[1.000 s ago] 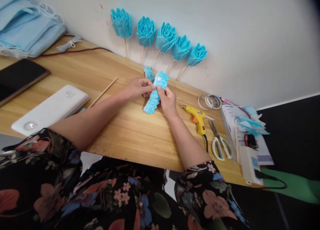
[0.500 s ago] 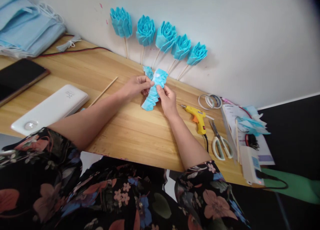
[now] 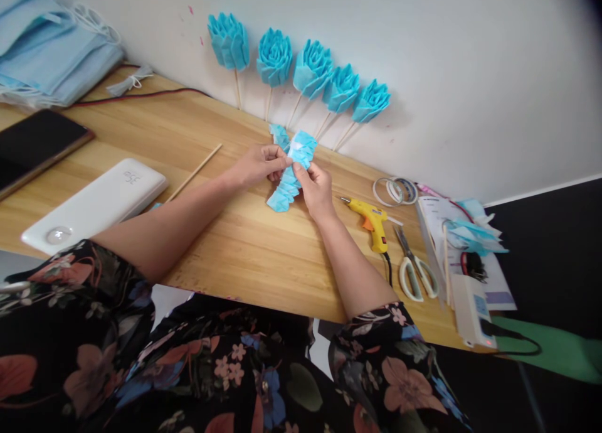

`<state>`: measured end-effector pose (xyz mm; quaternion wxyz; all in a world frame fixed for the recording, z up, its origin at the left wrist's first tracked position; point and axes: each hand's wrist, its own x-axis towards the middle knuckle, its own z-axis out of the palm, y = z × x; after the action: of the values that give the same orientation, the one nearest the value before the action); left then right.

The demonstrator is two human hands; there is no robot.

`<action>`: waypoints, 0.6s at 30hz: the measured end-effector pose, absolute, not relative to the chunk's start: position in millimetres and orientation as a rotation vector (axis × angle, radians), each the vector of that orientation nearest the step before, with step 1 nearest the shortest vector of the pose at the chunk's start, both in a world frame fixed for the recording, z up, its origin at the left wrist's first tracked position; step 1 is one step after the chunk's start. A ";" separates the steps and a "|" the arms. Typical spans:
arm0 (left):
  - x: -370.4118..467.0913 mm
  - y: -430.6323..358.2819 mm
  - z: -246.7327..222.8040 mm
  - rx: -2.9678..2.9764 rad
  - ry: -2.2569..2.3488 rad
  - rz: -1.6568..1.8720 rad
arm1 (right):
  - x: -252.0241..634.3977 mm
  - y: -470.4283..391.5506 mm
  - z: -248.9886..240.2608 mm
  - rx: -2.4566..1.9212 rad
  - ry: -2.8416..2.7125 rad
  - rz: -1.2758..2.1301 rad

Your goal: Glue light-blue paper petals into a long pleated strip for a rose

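Between my two hands is a pleated strip of light blue fabric, like mask material, hanging down toward the table at its lower end. My left hand pinches its left edge with thumb and fingers. From the other side my right hand grips the strip, thumb on top and fingers behind. Another blue fabric piece shows just beyond my left fingers; whether it joins the strip I cannot tell. Behind the hands, several blue fabric roses on thin sticks lean against the wall.
A yellow glue gun, scissors and tape rolls lie to the right, near a power strip. On the left are a white power bank, a phone, a wooden stick and stacked blue masks.
The strip's lower end has dropped slightly and my left fingers have shifted a little right, closer to my right thumb. Both hands keep their hold.
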<state>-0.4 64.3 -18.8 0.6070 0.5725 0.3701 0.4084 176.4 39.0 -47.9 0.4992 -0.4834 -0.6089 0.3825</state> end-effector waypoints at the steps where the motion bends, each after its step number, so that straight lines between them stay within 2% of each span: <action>1: -0.2 64.4 -19.2 1.332 0.858 0.940 | 176.4 39.1 -48.1 -1.181 -1.478 0.914; 18: 0.5 62.7 -16.4 1.334 0.860 0.927 | 175.2 36.7 -42.6 -1.195 -1.513 0.899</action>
<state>0.5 62.7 -16.4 0.6066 0.5768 0.3721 0.4011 175.2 36.7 -42.6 0.4857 -0.4910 -0.6217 0.3695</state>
